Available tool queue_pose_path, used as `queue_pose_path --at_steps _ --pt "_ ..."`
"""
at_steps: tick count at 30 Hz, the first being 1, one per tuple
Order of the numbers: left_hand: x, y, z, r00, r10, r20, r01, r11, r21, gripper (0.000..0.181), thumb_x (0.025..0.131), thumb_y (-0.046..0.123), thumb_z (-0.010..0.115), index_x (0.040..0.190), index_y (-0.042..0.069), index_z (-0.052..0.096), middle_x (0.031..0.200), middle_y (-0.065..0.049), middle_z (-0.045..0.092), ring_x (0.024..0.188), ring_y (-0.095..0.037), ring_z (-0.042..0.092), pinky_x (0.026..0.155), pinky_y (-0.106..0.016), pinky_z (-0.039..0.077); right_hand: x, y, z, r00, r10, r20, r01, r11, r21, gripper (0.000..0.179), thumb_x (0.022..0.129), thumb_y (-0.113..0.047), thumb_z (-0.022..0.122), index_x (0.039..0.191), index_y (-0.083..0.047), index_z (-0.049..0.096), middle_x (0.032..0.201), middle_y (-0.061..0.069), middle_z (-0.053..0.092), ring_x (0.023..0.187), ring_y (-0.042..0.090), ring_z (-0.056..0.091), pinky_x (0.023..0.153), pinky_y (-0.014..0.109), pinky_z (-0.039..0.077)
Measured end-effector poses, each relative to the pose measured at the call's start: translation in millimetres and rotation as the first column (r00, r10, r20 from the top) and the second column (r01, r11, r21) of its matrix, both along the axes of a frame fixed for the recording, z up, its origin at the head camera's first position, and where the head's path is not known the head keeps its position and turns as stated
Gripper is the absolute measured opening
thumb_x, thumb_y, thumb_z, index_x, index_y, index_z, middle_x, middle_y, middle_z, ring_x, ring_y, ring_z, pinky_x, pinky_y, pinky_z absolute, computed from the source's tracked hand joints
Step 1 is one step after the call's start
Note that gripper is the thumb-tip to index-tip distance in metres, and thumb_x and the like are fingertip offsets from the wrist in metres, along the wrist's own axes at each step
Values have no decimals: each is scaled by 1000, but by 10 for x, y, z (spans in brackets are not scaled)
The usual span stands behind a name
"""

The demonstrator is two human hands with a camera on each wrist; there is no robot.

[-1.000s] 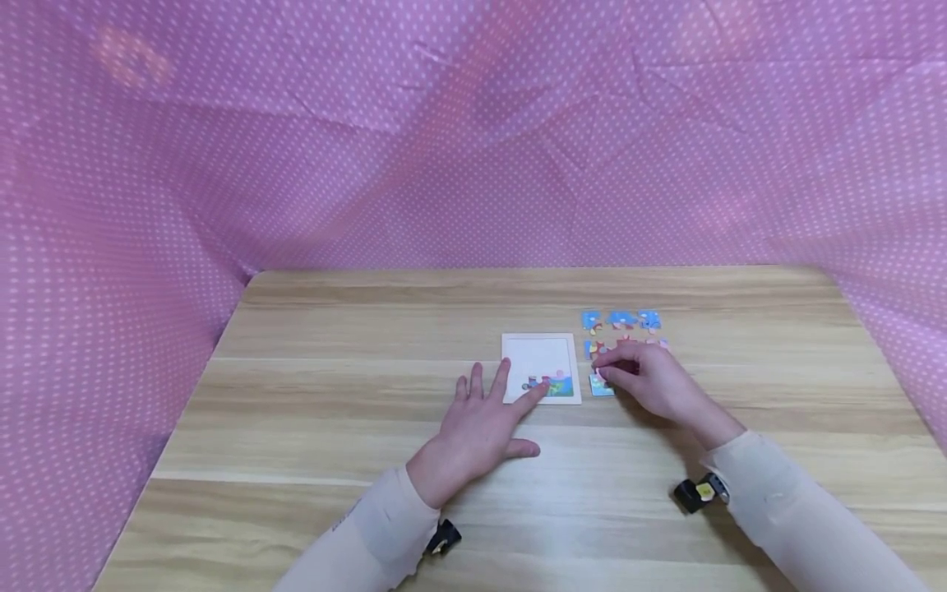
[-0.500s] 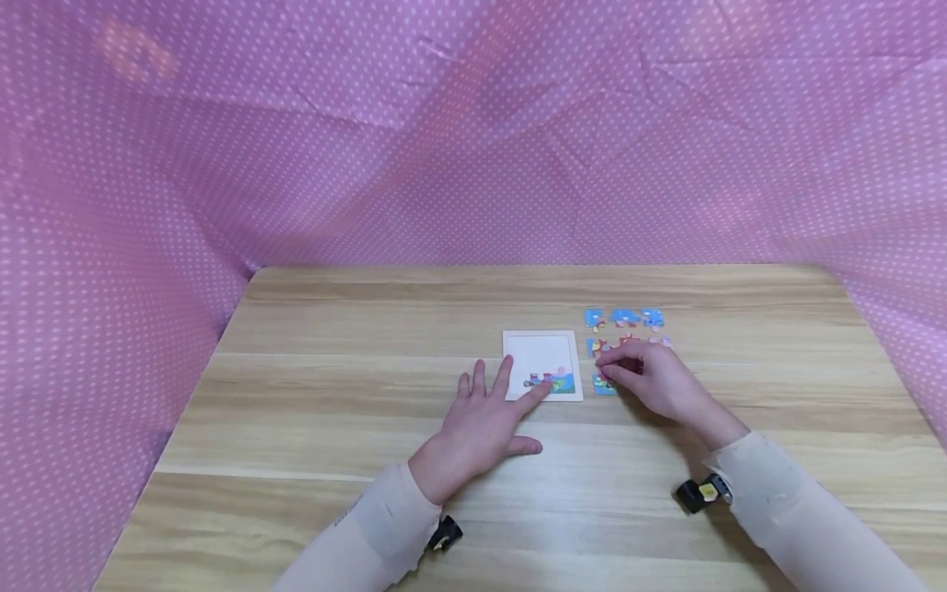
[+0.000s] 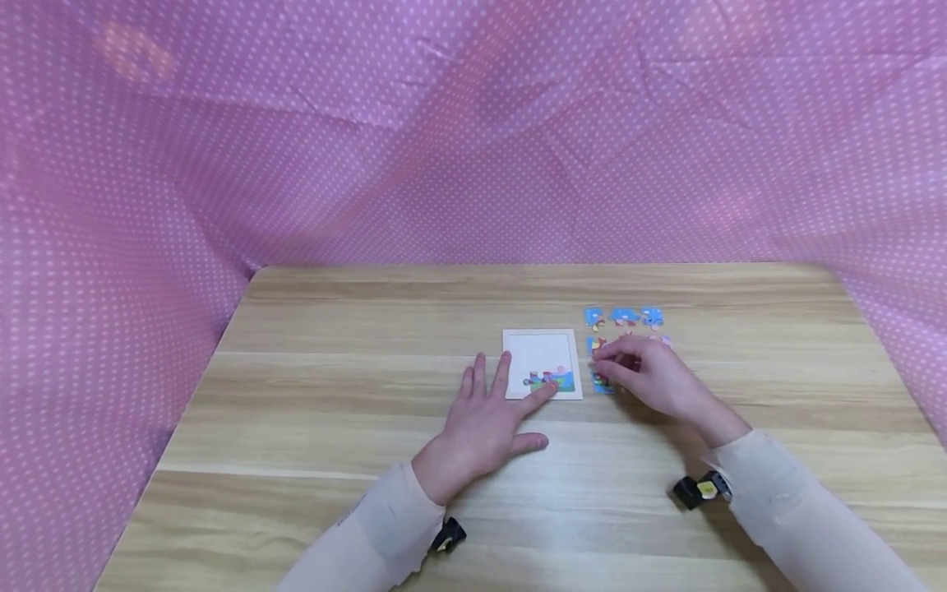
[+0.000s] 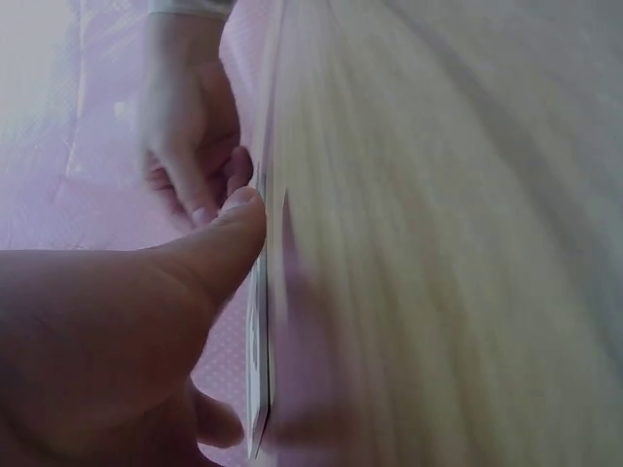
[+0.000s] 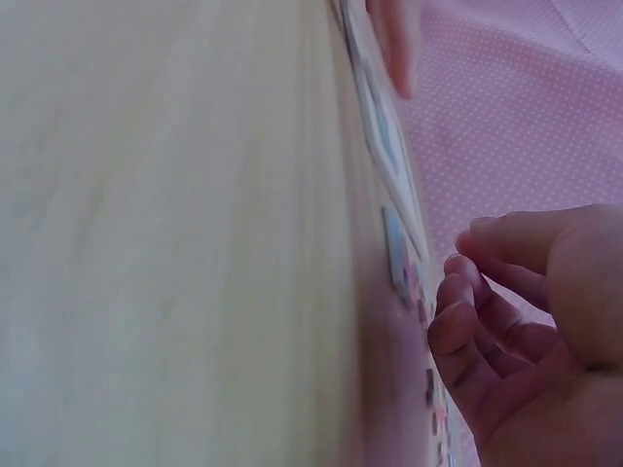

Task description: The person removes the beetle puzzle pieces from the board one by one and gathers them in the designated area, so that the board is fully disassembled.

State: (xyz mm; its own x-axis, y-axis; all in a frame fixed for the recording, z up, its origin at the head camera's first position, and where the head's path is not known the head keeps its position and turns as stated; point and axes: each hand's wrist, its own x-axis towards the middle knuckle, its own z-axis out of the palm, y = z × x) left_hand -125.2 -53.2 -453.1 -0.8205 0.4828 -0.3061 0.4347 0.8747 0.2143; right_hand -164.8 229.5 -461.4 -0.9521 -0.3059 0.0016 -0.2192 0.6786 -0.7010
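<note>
My left hand (image 3: pixel 481 427) lies with its fingers spread at the lower left of a white puzzle tray (image 3: pixel 534 349). Its index finger touches the joined puzzle pieces (image 3: pixel 566 382) in the tray's lower right, green, blue and pink. To the right of the tray, my right hand (image 3: pixel 662 378) hovers low over loose pieces, fingers loosely bent, thumb and index tips close together. In the right wrist view nothing shows between those fingertips. A blue-green loose puzzle piece (image 3: pixel 602 389) lies just below them. The right hand partly hides the middle and lower rows.
Several blue-topped puzzle pieces (image 3: pixel 625 315) form a row behind my right hand. All of this lies on a wood-grain table (image 3: pixel 355 370), with a pink dotted cloth (image 3: pixel 473 148) hanging around its back and sides. A small black device (image 3: pixel 695 491) sits at the right wrist.
My left hand has shifted slightly right, its index finger moving along the joined pieces. The right hand has barely moved over the loose pieces. The tray keeps its place on the table.
</note>
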Motion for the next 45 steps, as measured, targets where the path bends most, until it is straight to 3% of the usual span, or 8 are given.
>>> queue_pose_path --at_steps 6,16,29,37,45 --pt "16 63 -7 1000 27 7 -27 998 -58 77 98 77 54 166 60 21 179 -29 0 159 -68 1 134 -70 4 14 -72 83 1000 -2 0 2 1000 2 19 103 -17 74 120 -11 80 105 4 74 90 17 62 77 25 54" --pt "31 179 -17 997 81 -1 -81 994 -79 84 91 84 57 164 65 20 180 -27 3 157 -71 11 122 -86 14 -25 -234 116 999 35 -29 -35 999 -2 17 104 -15 73 118 -10 80 101 3 73 90 17 61 77 26 53" --pt "-12 206 -162 997 82 0 -82 992 -91 86 89 86 59 161 69 15 181 -26 1 158 -69 5 118 -91 12 -138 -467 67 997 77 27 -76 996 -42 16 104 -16 73 116 -11 81 101 2 75 88 16 61 74 25 52" --pt "10 181 -41 999 44 -16 -46 989 -143 82 91 86 55 161 68 17 181 -25 6 160 -66 8 122 -86 16 -277 -633 58 979 199 54 -198 980 -8 12 104 -17 73 112 -12 81 99 0 75 83 12 62 73 25 53" --pt "22 181 -30 999 47 6 -46 989 -142 82 92 84 54 161 69 14 181 -23 3 161 -64 7 122 -86 18 -382 -719 98 948 294 122 -301 953 42 11 104 -15 72 109 -11 81 95 -1 75 81 10 63 74 27 53"
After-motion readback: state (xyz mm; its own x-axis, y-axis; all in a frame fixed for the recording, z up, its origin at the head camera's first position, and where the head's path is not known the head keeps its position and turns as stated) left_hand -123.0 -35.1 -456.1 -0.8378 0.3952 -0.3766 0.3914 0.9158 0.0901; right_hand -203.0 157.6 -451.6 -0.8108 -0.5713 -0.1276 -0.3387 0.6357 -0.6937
